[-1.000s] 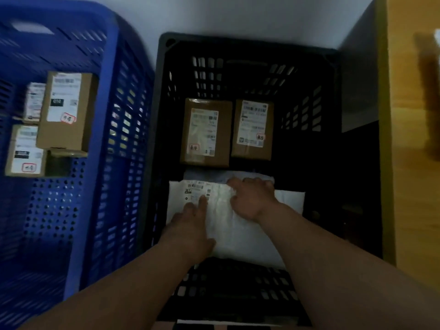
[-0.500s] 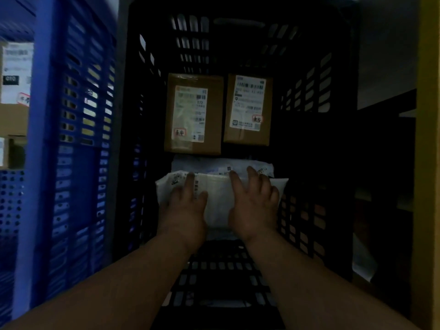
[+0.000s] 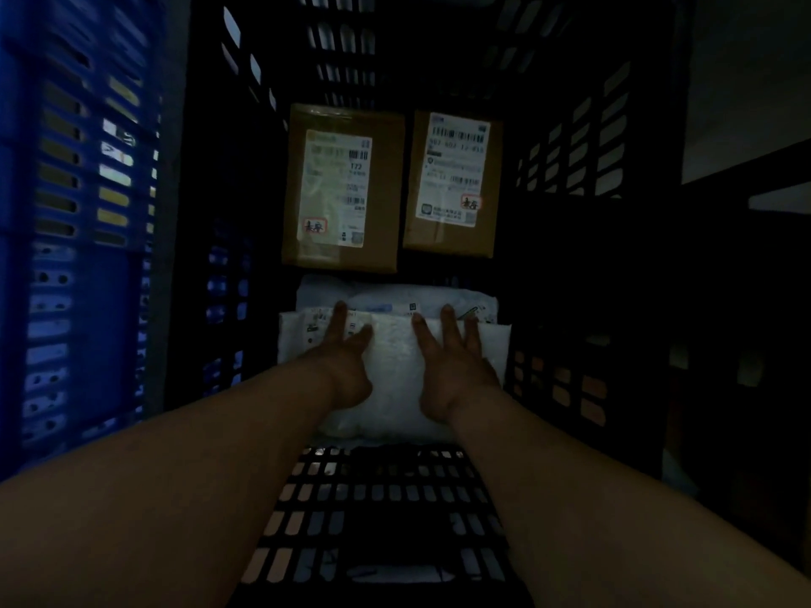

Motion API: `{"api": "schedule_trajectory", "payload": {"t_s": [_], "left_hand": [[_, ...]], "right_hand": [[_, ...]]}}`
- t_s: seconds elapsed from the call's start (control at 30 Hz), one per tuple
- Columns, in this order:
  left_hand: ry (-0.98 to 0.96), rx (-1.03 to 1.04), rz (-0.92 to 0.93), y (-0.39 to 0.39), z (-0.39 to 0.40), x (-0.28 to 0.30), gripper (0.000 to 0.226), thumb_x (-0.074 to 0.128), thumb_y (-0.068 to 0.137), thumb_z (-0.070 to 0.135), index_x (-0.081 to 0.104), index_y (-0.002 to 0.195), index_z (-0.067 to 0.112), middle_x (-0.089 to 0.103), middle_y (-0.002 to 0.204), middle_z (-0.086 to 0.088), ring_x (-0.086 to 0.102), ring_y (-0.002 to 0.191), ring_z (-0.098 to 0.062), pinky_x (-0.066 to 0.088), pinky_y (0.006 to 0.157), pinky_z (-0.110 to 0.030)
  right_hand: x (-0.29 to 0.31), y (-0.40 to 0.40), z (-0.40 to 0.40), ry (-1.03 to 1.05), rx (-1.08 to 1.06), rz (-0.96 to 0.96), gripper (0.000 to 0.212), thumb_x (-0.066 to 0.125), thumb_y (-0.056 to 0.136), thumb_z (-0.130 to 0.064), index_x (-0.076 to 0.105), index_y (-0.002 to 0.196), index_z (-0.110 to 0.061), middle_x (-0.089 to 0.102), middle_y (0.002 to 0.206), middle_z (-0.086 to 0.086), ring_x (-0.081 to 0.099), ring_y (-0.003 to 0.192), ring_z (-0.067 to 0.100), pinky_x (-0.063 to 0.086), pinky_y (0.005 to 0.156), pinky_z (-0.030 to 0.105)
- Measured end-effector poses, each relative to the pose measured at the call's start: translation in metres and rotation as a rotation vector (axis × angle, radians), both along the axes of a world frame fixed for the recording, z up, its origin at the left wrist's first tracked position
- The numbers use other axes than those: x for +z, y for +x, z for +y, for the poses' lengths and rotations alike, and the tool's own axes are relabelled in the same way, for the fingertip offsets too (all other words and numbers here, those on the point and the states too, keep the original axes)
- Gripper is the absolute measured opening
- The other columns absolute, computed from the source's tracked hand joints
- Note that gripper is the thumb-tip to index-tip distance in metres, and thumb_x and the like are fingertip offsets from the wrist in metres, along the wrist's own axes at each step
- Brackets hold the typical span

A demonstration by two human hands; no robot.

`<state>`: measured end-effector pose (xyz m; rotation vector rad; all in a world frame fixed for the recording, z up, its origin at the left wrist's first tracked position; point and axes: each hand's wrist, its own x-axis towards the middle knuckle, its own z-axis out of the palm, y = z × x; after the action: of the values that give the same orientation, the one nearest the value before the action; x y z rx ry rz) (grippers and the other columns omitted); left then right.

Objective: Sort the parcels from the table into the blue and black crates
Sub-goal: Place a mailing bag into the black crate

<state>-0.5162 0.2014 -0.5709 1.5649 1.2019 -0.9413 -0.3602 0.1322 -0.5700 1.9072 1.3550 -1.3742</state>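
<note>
Both hands (image 3: 395, 366) flat, fingers straight

Both hands (image 3: 395, 357) flat on white parcel (image 3: 395, 375)

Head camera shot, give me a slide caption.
Both hands press a white mailer bag flat inside the black crate, beside two cardboard boxes.

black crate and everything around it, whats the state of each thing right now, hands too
black crate: upright, open-topped, holds parcels
white mailer: flat on the crate floor, pressed by both hands
second white mailer: partly under the first one
left cardboard box: label up
right cardboard box: label up, beside the left box
left hand: fingers straight, flat on the mailer
right hand: fingers spread, flat on the mailer
blue crate: beside the black crate, contents hidden
</note>
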Motion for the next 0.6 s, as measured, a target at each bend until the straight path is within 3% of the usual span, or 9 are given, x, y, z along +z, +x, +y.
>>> {"api": "schedule_trajectory", "payload": {"t_s": [0.17, 0.33, 0.53, 0.6], "left_hand": [[-0.027, 0.052, 0.039, -0.004, -0.016, 0.015, 0.082, 0.054, 0.097, 0.033, -0.006, 0.154, 0.028, -0.03, 0.156, -0.004, 0.004, 0.149, -0.028, 0.021, 0.114, -0.027], [-0.009, 0.063, 0.018, -0.01, -0.03, 0.068, 0.081, 0.051, 0.098, 0.037, -0.006, 0.154, 0.022, -0.019, 0.16, -0.009, 0.002, 0.149, -0.027, 0.017, 0.113, -0.021], [0.188, 0.06, -0.006, 0.003, -0.024, 0.155, 0.072, 0.045, 0.099, 0.04, 0.004, 0.155, 0.024, -0.006, 0.162, -0.005, 0.013, 0.147, -0.028, 0.023, 0.116, -0.031], [0.25, 0.066, -0.03, 0.008, -0.025, 0.182, 0.069, 0.045, 0.098, 0.04, 0.009, 0.155, 0.024, -0.002, 0.162, -0.005, 0.017, 0.146, -0.027, 0.025, 0.114, -0.031]], "right_hand": [[0.017, -0.002, -0.006, 0.008, -0.025, -0.031, 0.095, 0.06, 0.088, -0.023, -0.007, 0.153, -0.04, -0.035, 0.156, -0.002, -0.028, 0.145, 0.03, 0.011, 0.117, 0.061], [0.061, -0.002, -0.009, -0.049, 0.012, 0.014, 0.09, 0.061, 0.088, -0.032, 0.001, 0.156, -0.033, -0.018, 0.162, 0.003, -0.018, 0.147, 0.031, 0.009, 0.119, 0.057], [0.146, 0.001, 0.007, 0.059, 0.072, 0.043, 0.063, 0.055, 0.091, -0.031, 0.031, 0.148, -0.021, 0.026, 0.153, 0.011, 0.02, 0.14, 0.034, 0.026, 0.116, 0.045], [0.178, 0.003, 0.011, 0.103, 0.111, 0.053, 0.06, 0.053, 0.092, -0.031, 0.034, 0.147, -0.018, 0.032, 0.149, 0.013, 0.028, 0.136, 0.033, 0.03, 0.114, 0.04]]}}
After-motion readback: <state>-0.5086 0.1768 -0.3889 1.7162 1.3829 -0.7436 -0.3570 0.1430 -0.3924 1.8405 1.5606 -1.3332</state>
